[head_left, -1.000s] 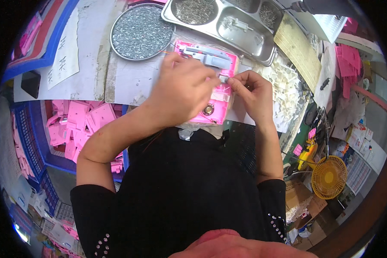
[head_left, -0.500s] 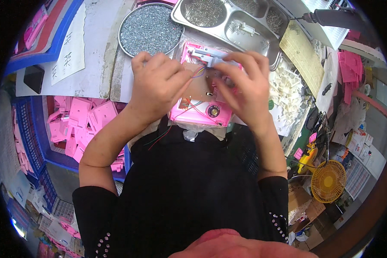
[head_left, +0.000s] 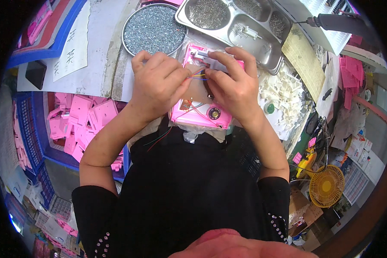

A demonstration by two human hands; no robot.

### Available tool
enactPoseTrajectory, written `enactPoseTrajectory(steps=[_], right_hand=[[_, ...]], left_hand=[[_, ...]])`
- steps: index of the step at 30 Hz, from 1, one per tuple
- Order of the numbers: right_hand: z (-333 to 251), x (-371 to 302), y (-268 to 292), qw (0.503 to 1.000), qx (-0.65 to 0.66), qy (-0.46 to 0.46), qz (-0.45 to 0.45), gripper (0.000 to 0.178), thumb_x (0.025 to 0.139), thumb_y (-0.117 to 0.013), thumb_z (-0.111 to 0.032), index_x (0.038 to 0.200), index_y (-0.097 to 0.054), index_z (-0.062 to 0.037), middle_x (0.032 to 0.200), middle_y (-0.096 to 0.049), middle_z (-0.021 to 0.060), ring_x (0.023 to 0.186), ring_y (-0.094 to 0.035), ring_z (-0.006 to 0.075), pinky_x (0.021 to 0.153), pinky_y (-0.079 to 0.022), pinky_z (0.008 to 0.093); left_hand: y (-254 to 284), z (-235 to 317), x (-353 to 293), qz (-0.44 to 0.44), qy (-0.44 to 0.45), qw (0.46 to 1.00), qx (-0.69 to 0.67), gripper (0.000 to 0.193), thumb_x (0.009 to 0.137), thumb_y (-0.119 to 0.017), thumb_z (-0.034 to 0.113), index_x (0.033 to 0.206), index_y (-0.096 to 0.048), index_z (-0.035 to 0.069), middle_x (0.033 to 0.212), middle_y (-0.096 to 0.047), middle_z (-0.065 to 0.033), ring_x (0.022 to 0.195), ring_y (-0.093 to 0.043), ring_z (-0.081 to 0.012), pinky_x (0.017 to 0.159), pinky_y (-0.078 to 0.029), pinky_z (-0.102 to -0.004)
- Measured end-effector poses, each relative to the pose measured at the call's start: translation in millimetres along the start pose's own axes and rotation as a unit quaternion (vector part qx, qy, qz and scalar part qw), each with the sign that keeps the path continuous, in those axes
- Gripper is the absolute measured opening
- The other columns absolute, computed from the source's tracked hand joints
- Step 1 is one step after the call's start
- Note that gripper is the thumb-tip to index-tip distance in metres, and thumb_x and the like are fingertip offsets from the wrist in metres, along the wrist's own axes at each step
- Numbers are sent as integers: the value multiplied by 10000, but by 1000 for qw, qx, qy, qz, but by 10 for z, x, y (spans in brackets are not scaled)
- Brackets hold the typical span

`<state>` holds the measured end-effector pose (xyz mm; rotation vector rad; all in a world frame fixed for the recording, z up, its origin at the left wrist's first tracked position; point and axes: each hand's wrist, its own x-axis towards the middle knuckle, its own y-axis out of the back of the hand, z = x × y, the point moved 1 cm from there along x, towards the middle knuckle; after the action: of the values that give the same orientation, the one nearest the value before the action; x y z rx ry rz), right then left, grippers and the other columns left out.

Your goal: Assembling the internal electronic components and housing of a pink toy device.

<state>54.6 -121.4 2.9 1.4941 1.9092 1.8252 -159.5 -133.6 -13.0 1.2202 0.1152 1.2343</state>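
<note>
In front of me lies a pink plastic housing (head_left: 185, 117) with a brown board (head_left: 198, 91) and a round black part (head_left: 214, 113) in it. Thin coloured wires (head_left: 198, 76), red, yellow and blue among them, stretch across the upper part of the board. My left hand (head_left: 159, 84) is closed, pinching their left end between thumb and forefinger. At the other end my right hand (head_left: 235, 84) pinches them between thumb and fingers, its forefinger raised over a light grey piece (head_left: 202, 54). My fingers hide part of the housing's upper end.
A round tray of screws (head_left: 154, 30) and a divided steel tray (head_left: 256, 47) stand beyond the housing. White plastic parts (head_left: 286, 96) lie to the right. At left is a blue crate (head_left: 64, 159) of pink pieces. A dark power screwdriver (head_left: 335, 22) hangs at upper right.
My right hand has moved left and its fingers have closed on the wires. The wires are now drawn straighter between both hands. My left hand keeps about the same place.
</note>
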Motion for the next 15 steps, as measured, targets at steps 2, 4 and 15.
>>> enactPoseTrajectory(steps=[2, 4, 15], right_hand=[[2, -37, 63, 1000, 15, -14, 7, 210, 656, -807, -101, 853, -736, -86, 1087, -697, 48, 1065, -595, 303, 884, -496, 431], [42, -114, 148, 999, 39, -38, 6, 243, 650, -821, -93, 880, -743, -94, 1020, -703, 39, 1004, -604, 283, 850, -486, 408], [161, -520, 331, 976, 189, -105, 39, 237, 692, -827, -52, 903, -738, -115, 866, -719, 11, 883, -622, 250, 793, -462, 376]], left_hand=[[45, 18, 16, 7, 21, 1000, 3, 246, 777, -787, 154, 1014, -726, 130, 908, -640, 3, 857, -598, -174, 872, -326, -411], [187, 129, 74, 29, 63, 998, -4, 289, 799, -770, 118, 1083, -714, 104, 962, -660, -38, 879, -627, -203, 871, -393, -423], [-320, 287, 481, -154, -4, 939, -308, 231, 897, -668, 31, 1121, -716, 1, 967, -723, -149, 784, -698, -226, 671, -547, -344]])
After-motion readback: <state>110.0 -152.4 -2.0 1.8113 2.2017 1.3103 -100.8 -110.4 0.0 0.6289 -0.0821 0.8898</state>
